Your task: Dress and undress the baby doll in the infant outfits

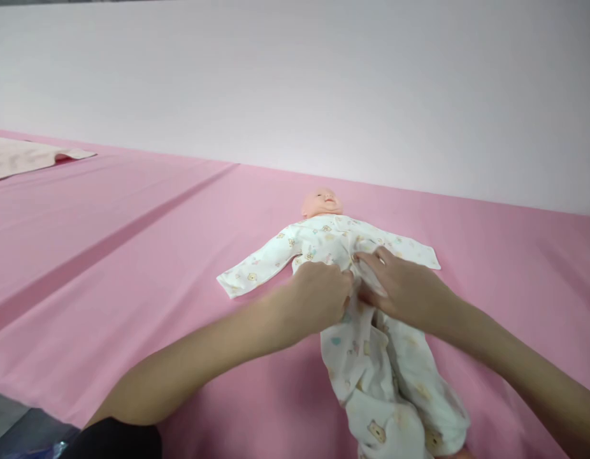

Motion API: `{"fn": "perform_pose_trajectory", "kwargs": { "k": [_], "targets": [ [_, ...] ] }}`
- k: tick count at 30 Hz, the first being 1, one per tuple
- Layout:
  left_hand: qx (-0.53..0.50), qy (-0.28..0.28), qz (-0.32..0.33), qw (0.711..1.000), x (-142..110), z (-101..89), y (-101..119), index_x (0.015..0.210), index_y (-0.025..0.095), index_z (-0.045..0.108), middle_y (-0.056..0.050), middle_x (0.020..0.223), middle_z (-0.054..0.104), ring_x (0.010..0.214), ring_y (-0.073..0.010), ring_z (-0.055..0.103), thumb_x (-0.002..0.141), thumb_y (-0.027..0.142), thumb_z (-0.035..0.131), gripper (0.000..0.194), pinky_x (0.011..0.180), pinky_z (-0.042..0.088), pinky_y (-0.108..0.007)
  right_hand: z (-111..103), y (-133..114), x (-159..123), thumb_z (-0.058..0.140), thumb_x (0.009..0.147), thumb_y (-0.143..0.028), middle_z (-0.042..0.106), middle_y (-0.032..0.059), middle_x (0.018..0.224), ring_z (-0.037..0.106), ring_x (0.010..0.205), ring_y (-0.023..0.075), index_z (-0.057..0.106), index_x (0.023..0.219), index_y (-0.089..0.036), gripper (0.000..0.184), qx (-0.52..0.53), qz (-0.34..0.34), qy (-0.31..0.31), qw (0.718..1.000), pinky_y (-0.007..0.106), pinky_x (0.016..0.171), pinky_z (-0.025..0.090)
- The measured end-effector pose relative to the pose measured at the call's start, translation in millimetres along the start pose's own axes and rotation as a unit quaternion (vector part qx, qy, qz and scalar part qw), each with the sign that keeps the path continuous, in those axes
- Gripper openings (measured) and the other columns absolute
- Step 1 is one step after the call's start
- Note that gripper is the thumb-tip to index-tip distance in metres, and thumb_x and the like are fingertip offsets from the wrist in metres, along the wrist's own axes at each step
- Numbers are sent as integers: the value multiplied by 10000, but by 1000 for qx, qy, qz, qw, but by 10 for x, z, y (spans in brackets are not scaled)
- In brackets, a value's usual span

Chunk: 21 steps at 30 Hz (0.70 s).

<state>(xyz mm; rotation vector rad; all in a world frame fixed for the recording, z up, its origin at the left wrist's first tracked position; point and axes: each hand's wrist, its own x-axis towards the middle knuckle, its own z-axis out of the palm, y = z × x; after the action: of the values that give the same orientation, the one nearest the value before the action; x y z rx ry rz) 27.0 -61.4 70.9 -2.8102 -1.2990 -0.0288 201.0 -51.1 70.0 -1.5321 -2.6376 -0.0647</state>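
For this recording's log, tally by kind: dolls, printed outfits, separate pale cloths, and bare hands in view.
Doll: 1
Printed outfit, worn by the doll: 1
Pale cloth, at far left: 1
Hands, left hand and right hand: 2
Total: 5

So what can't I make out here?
Head view:
Fingertips of left hand: hidden by its curled fingers.
Waist of printed baby outfit: partly covered by left hand and right hand.
Hands of baby doll, if any: covered by sleeves.
Pale cloth: cut off by left edge.
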Motion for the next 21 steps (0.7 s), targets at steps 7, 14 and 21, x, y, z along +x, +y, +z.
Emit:
{"fn": "perform_pose_trajectory", "kwargs": {
  "k": [7,14,21],
  "targets": [
    [12,65,60,996,-86,-69,48,751,142,522,9,492,465,363,-126,410,749,91,435,100,370,217,-259,162,-59,-358,419,827,-121,637,14,731,560,553,132,617,873,-202,219,10,34,131,991,248,458,388],
    [-49,38,69,996,-93,-99,151,656,156,509,-6,500,506,406,-134,474,807,220,460,171,366,203,-259,342,-134,-399,424,820,-83,563,-10,567,481,493,105,570,670,-180,231,8,-66,276,959,229,429,346],
    [-61,-7,60,996,-66,-21,175,568,158,517,-19,506,527,432,-141,483,742,220,497,186,370,215,-257,417,-103,-369,423,728,-77,557,3,542,478,494,109,596,616,-172,226,132,-104,210,963,229,443,344]
  ]
}}
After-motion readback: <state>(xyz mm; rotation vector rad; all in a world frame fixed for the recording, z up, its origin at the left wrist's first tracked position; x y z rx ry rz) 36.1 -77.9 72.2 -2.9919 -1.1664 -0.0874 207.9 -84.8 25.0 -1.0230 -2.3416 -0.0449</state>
